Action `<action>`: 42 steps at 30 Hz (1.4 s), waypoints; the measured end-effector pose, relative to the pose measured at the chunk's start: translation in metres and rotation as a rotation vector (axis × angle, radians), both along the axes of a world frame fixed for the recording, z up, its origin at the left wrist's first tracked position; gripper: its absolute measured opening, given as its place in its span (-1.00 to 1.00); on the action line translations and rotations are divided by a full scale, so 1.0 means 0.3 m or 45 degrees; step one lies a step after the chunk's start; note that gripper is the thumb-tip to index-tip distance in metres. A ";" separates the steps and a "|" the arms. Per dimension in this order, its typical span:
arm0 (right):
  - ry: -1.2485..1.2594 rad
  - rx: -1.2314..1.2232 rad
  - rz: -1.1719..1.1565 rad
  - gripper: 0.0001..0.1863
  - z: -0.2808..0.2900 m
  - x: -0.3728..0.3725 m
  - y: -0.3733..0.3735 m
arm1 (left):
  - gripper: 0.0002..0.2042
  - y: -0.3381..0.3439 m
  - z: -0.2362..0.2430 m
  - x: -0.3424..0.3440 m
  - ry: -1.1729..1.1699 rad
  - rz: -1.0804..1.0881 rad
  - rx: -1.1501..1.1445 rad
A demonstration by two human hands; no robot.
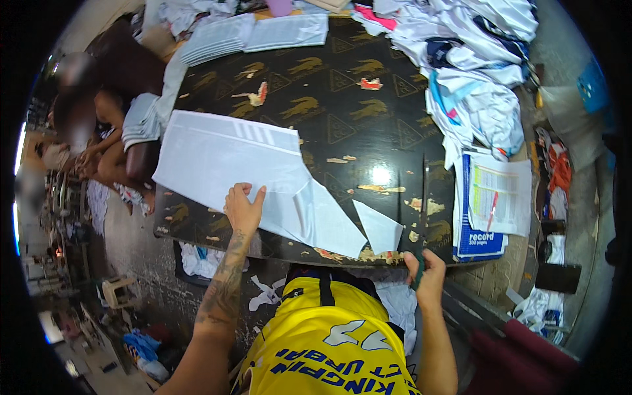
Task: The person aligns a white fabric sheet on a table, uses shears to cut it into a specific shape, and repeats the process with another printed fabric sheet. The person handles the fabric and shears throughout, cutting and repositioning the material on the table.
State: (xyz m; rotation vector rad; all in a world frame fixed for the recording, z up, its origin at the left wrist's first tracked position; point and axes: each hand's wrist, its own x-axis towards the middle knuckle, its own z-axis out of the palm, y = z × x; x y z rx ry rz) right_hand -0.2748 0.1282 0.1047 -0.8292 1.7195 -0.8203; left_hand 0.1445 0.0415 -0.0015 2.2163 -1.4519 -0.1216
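My left hand (pixel 242 207) lies flat with fingers spread on a large piece of white fabric (pixel 224 158) spread over a dark patterned table (pixel 355 105). A smaller cut white piece (pixel 380 227) lies to its right near the table's front edge. My right hand (pixel 426 270) is closed around the handle of long dark scissors (pixel 422 210), whose blades point away from me over the table. I wear a yellow shirt (pixel 322 336).
A heap of white and blue garments (pixel 474 72) covers the table's right side. A blue record book with papers and a red pen (pixel 490 210) sits at right. Stacks of white cut pieces (pixel 253 33) lie at the back. Another person (pixel 99 131) sits at left.
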 end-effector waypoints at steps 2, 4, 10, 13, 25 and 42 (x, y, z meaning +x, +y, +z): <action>0.222 -0.062 0.131 -0.56 -0.082 0.039 -0.035 | -0.76 0.010 -0.037 0.058 -0.183 0.163 0.307; 0.498 -0.056 0.256 -0.49 -0.127 0.043 -0.063 | -0.74 0.065 -0.035 -0.032 -0.119 -0.230 0.209; 1.013 -0.023 0.411 -0.39 -0.149 -0.005 -0.136 | -0.68 0.104 0.159 -0.375 0.525 -0.806 -0.032; 1.025 -0.028 0.454 -0.42 -0.180 -0.002 -0.159 | -0.61 0.088 0.205 -0.330 0.462 -0.686 0.082; 1.086 -0.218 0.281 -0.44 -0.090 -0.208 -0.236 | -0.20 -0.124 0.043 -0.525 -0.002 -0.760 0.179; -0.035 0.698 1.007 -0.35 -0.064 0.935 0.294 | -0.85 0.406 0.030 1.097 0.817 0.263 -0.004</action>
